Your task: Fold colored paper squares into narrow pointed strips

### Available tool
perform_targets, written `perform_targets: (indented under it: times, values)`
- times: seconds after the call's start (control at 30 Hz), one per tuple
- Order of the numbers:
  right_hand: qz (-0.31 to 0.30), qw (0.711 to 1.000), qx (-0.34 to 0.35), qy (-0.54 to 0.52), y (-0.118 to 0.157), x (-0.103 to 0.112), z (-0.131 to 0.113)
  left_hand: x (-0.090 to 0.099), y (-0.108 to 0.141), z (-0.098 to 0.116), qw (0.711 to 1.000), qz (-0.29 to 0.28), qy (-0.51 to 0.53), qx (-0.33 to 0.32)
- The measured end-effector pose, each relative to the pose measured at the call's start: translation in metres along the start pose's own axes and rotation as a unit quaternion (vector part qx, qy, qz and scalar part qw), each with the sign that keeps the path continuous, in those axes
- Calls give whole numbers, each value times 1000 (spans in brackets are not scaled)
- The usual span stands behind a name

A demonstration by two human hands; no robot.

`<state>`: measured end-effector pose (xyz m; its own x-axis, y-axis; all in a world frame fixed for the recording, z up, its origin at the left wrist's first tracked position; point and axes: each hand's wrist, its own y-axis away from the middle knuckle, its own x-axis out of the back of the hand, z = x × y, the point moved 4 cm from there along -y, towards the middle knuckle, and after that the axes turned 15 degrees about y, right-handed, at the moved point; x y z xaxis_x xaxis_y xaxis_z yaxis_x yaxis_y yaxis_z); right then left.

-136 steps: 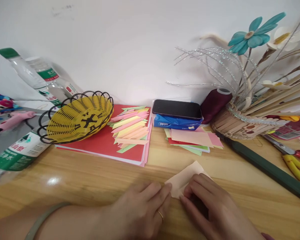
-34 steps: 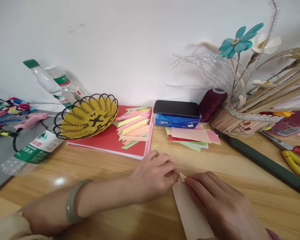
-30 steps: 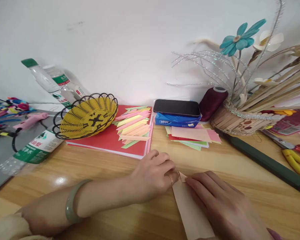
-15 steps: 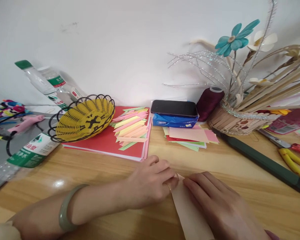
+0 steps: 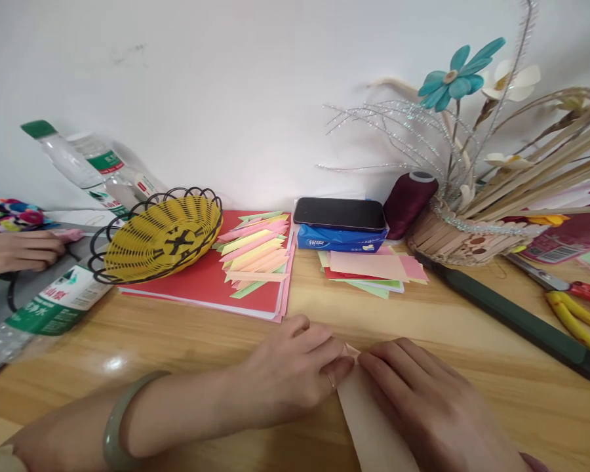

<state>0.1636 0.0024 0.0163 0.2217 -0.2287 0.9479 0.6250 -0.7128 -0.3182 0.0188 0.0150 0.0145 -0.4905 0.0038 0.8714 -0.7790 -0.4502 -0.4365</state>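
A folded, pale peach strip of paper [image 5: 376, 426] lies on the wooden table at the bottom, its far end toward the wall. My left hand [image 5: 295, 373], with a ring and a green bangle on its wrist, is closed around the far left corner, fingers curled and pinching. Along the strip's right edge, my right hand [image 5: 437, 406] grips the paper with its fingertips close to the left ones; the thumb is hidden. Just beyond sits a stack of coloured paper pieces [image 5: 368, 265]. Folded coloured strips [image 5: 255, 252] lie on red sheets [image 5: 187, 292].
A yellow basket [image 5: 164, 239] rests on the red sheets, beside plastic bottles [image 5: 61, 295]. Another person's hand [image 5: 24, 252] is at far left. A phone [image 5: 339, 214] lies on a blue tissue pack [image 5: 341, 238], near a thread cone [image 5: 410, 204], a flower pot [image 5: 472, 239] and scissors [image 5: 570, 308].
Another person's hand has come in at the left, over the pink tool. My hands stay on the paper strip, with the left one shifting slightly at its far corner.
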Motion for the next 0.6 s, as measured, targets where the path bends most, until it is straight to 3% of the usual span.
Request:
perform_targets:
  times: [0.13, 0.43, 0.6]
  values:
    - [-19, 998, -33, -53, 0, -5, 8, 0, 0, 0, 1000, -15, -5, -7]
    - [-90, 994, -24, -52, -4, -15, 11, 6, -2, -2, 997, -70, -3, -30]
    - [-60, 994, -39, -84, -3, -10, 19, 6, -3, -1, 997, -73, -8, -15]
